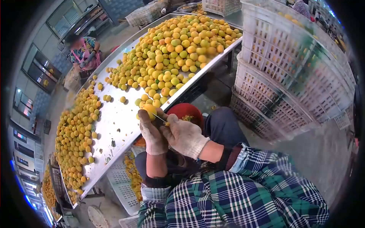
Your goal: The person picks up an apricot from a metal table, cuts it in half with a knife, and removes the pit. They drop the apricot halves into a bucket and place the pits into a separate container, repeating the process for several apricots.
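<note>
My left hand [153,137], in a pale work glove with darkened fingertips, grips a yellow apricot-like fruit [148,110]. Close beside it, my gloved right hand [186,136] is closed around a small tool with a thin metal blade [159,118]. The blade points at the fruit and seems to touch it; its handle is hidden in my fingers. Both hands are above the near edge of a metal table [121,110]. Just behind my right hand is a red bucket [194,110] with yellow-green scraps inside.
A large heap of yellow and greenish fruit [171,53] covers the table's far part; another pile [78,140] lies at left. Stacked white crates [273,76] rise at my right. A crate [119,176] of orange pieces stands below the table. Across it sits another person [85,55].
</note>
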Demonstrator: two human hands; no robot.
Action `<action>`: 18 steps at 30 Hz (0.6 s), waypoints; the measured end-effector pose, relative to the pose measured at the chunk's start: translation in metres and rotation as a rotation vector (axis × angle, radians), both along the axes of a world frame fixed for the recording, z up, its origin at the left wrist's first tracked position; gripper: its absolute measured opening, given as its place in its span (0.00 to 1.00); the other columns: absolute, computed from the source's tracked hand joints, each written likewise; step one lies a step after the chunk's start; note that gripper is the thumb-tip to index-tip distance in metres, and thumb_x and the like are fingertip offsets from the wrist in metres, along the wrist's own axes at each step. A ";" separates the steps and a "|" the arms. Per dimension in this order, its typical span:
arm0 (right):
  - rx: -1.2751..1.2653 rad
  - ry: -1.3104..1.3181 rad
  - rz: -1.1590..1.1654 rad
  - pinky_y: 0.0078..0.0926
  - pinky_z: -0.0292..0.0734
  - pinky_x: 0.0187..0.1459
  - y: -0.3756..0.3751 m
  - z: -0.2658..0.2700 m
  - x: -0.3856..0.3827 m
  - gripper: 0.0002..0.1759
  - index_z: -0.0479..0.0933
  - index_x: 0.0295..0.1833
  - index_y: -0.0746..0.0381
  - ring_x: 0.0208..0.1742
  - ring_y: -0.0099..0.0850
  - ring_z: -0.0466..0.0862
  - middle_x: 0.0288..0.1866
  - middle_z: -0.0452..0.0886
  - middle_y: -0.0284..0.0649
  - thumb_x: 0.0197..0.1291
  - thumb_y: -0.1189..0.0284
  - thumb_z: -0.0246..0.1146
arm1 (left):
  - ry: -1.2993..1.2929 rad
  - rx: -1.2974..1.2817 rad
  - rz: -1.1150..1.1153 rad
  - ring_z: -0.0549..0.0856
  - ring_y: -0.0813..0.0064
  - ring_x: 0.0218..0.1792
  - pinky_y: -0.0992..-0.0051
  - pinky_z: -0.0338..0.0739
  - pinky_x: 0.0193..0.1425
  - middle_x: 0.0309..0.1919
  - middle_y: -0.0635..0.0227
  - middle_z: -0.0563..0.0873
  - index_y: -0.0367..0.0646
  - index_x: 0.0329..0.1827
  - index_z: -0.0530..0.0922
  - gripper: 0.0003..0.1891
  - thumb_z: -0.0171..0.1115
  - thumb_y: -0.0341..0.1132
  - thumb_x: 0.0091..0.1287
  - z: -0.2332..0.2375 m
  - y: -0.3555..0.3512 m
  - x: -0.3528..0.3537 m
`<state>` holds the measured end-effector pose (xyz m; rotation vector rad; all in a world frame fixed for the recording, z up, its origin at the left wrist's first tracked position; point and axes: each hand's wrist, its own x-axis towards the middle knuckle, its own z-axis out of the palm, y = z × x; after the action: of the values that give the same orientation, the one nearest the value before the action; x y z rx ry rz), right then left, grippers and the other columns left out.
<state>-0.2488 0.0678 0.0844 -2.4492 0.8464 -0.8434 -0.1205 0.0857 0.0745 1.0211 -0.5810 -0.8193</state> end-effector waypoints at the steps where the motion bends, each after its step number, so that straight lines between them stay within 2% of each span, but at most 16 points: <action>1: 0.005 0.014 -0.009 0.41 0.81 0.34 -0.001 0.000 -0.002 0.19 0.67 0.51 0.64 0.37 0.43 0.86 0.40 0.82 0.49 0.72 0.58 0.47 | 0.070 0.030 -0.037 0.80 0.72 0.28 0.74 0.79 0.34 0.30 0.67 0.79 0.41 0.42 0.75 0.34 0.52 0.69 0.65 -0.004 -0.002 0.002; 2: 0.009 0.028 -0.018 0.41 0.81 0.33 -0.002 -0.001 -0.003 0.18 0.67 0.51 0.64 0.36 0.42 0.86 0.40 0.82 0.49 0.72 0.58 0.47 | 0.093 -0.008 -0.084 0.82 0.72 0.32 0.74 0.79 0.37 0.34 0.64 0.81 0.39 0.46 0.76 0.36 0.52 0.70 0.65 -0.005 -0.004 0.001; 5: 0.256 0.143 -0.028 0.42 0.81 0.34 -0.010 0.010 -0.002 0.18 0.68 0.51 0.63 0.36 0.43 0.86 0.40 0.82 0.49 0.72 0.58 0.47 | -0.477 0.047 0.010 0.82 0.73 0.36 0.74 0.80 0.41 0.39 0.62 0.81 0.37 0.52 0.75 0.37 0.51 0.68 0.67 -0.007 -0.003 0.020; 6: 0.286 0.147 -0.022 0.42 0.81 0.34 -0.010 0.015 -0.003 0.18 0.68 0.51 0.63 0.36 0.43 0.86 0.39 0.82 0.49 0.72 0.58 0.48 | -0.425 0.000 0.066 0.81 0.74 0.39 0.75 0.79 0.43 0.44 0.60 0.81 0.37 0.58 0.74 0.37 0.49 0.67 0.69 0.004 -0.004 0.008; 7: 0.316 0.150 -0.015 0.42 0.81 0.34 -0.010 0.019 -0.004 0.18 0.68 0.51 0.63 0.36 0.43 0.86 0.39 0.82 0.49 0.71 0.58 0.48 | -0.393 0.000 0.106 0.81 0.75 0.39 0.76 0.79 0.42 0.43 0.62 0.81 0.37 0.59 0.73 0.36 0.47 0.66 0.70 0.008 -0.003 0.002; 9: 0.220 0.101 0.007 0.43 0.80 0.33 -0.007 0.019 -0.003 0.19 0.67 0.50 0.64 0.35 0.45 0.86 0.36 0.83 0.48 0.71 0.57 0.48 | -0.327 0.001 0.193 0.81 0.75 0.38 0.77 0.77 0.39 0.43 0.65 0.80 0.37 0.61 0.71 0.35 0.44 0.64 0.72 0.013 -0.001 -0.004; 13: 0.218 0.084 -0.017 0.43 0.80 0.33 -0.004 -0.004 0.011 0.20 0.66 0.49 0.65 0.36 0.46 0.86 0.34 0.83 0.48 0.71 0.57 0.48 | 0.152 0.040 0.029 0.82 0.71 0.35 0.74 0.79 0.39 0.34 0.65 0.83 0.40 0.53 0.75 0.34 0.48 0.67 0.69 0.004 -0.001 -0.004; 14: 0.210 0.091 -0.027 0.43 0.80 0.33 -0.005 -0.007 0.011 0.20 0.66 0.49 0.65 0.36 0.46 0.86 0.34 0.83 0.49 0.71 0.57 0.48 | 0.141 0.062 0.013 0.82 0.71 0.34 0.73 0.80 0.39 0.32 0.66 0.82 0.42 0.50 0.76 0.33 0.47 0.67 0.69 0.001 -0.001 -0.002; 17: 0.232 -0.009 -0.052 0.45 0.79 0.32 -0.010 -0.010 0.007 0.18 0.65 0.47 0.62 0.34 0.49 0.84 0.31 0.82 0.50 0.70 0.57 0.51 | 0.111 0.082 -0.054 0.81 0.74 0.33 0.77 0.77 0.37 0.35 0.65 0.82 0.41 0.52 0.73 0.31 0.49 0.64 0.70 -0.004 -0.007 0.000; 18: 0.244 0.018 -0.058 0.45 0.79 0.31 -0.012 -0.008 0.005 0.18 0.64 0.47 0.62 0.33 0.49 0.84 0.30 0.82 0.49 0.70 0.57 0.51 | -0.066 0.061 -0.036 0.81 0.74 0.34 0.77 0.77 0.39 0.37 0.64 0.82 0.40 0.55 0.72 0.31 0.50 0.63 0.70 -0.011 -0.008 0.003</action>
<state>-0.2436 0.0561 0.0768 -2.2322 0.9698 -0.6945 -0.1178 0.0781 0.0637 1.0990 -0.6356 -0.8417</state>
